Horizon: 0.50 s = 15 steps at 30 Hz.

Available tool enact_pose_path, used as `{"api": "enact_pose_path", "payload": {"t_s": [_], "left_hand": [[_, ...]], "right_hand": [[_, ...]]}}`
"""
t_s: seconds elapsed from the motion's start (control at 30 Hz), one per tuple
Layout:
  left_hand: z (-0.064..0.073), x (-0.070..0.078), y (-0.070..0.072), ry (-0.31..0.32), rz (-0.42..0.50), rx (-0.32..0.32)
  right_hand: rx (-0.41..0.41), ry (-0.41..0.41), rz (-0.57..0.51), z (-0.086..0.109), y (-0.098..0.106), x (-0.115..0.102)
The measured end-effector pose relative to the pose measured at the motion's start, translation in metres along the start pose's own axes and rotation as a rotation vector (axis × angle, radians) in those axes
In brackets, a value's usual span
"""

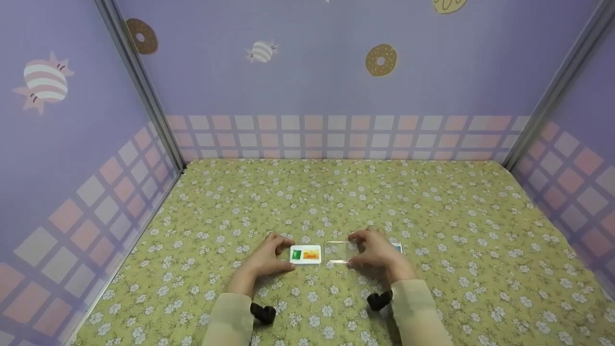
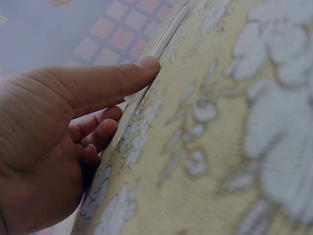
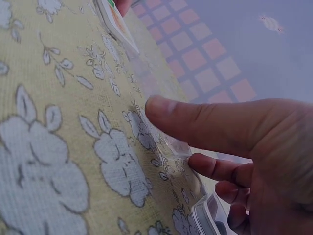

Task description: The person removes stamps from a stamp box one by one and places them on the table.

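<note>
Floral cloth (image 1: 298,202), left hand (image 1: 265,256) pinching card (image 1: 306,255), long axis sideways, right hand (image 1: 378,251) pinching case (image 1: 337,252)

card (image 1: 305,254) is lying on tablecloth (image 1: 384,192), between left hand (image 1: 268,254) and case (image 1: 337,252); right hand (image 1: 378,252) is spanning case's right end; partly hidden item (image 1: 398,247) is lying past it, rightward; wall (image 1: 317,86) is standing behind.

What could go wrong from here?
The clear rectangular plastic piece could be misjudged: the yellowish floral cloth shows through it. The right hand might knock the partly hidden blue-and-white piece beside it. The left hand, at one end of the white rectangular green-and-orange-printed piece, might tilt it.
</note>
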<state>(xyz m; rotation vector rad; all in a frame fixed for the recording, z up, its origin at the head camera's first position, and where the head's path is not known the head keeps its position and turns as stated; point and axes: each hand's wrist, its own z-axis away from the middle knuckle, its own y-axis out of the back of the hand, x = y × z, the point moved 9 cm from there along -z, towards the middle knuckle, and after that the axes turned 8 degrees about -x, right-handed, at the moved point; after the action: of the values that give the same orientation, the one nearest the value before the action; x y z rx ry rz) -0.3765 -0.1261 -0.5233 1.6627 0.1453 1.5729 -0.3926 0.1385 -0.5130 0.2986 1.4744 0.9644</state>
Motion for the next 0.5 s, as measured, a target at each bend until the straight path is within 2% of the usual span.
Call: {"api": "enact_pose_path", "payload": {"t_s": [0.2,0.37,0.5], "left_hand": [[0.001,0.0,0.001,0.002,-0.006,0.003],[0.002,0.0,0.001,0.005,-0.007,0.002],[0.002,0.001,0.001,0.006,-0.012,0.002]], "right_hand": [[0.054,-0.013,-0.081,-0.002,0.001,-0.004],[0.075,0.033,-0.153,-0.003,-0.001,-0.014],[0.064,0.078,-0.136,-0.008,-0.008,-0.028]]}}
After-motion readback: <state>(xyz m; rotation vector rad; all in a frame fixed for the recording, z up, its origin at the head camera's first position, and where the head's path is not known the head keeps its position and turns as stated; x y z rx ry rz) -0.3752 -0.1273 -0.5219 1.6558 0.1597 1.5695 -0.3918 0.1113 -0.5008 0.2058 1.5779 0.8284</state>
